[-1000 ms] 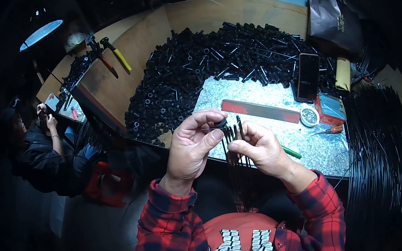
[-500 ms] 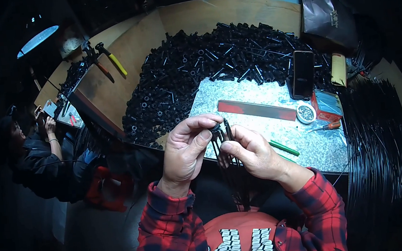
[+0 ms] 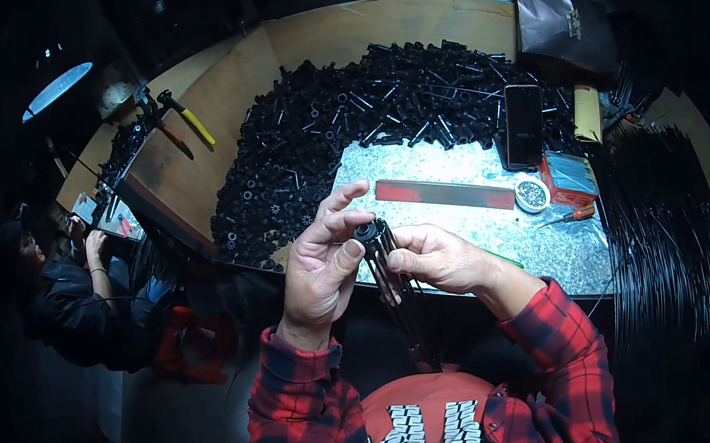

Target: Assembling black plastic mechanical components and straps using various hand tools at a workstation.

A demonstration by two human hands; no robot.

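Observation:
In front of my chest I hold a small round black hub (image 3: 366, 233) with a hole in its top, like an umbrella's. Several thin black ribs (image 3: 413, 335) hang down from it toward my lap. My left hand (image 3: 318, 268) pinches the hub's side between its thumb and a finger, with the index finger lifted off. On the other side, my right hand (image 3: 440, 258) has its thumb and bent fingers closed on the ribs close below the hub. The lower ends of the ribs fade into the dark.
A big heap of black tubular parts (image 3: 279, 143) fills the wooden-walled bench. A speckled board (image 3: 452, 251) carries a flat bar (image 3: 442, 194), a white cup (image 3: 532, 194) and a screwdriver (image 3: 577, 215). Black rods (image 3: 662, 260) hang at right. A phone (image 3: 523, 124) stands behind; another person (image 3: 71, 291) works at left.
My left index finger has lifted off the hub and straightened. The hub has tipped so its top faces me, and sits slightly lower and further left. The view has shifted a little.

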